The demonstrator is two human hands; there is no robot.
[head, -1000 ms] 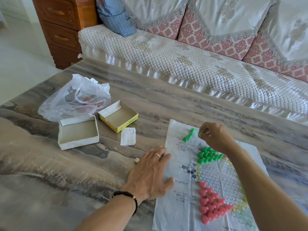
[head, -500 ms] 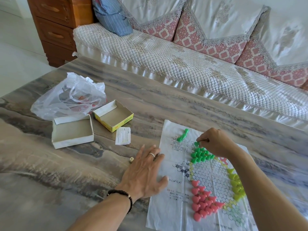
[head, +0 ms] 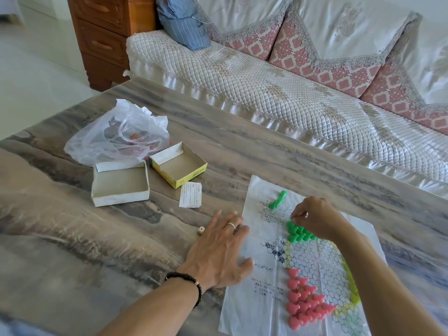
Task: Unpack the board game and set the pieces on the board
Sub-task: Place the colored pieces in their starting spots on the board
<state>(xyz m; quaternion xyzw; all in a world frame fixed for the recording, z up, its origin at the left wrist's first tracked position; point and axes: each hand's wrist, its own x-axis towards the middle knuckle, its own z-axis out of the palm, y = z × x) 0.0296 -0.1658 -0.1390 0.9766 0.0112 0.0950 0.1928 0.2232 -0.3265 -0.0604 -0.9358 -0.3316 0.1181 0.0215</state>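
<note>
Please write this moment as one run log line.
left hand: flat on board edge | right hand: fingers pinched above green pieces | two green spares: loose

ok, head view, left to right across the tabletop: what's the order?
plastic bag → white box tray → yellow box → folded leaflet → left hand → loose green pieces → right hand

Marbled table: plastic bag, two box halves, leaflet, die, paper board.
</note>
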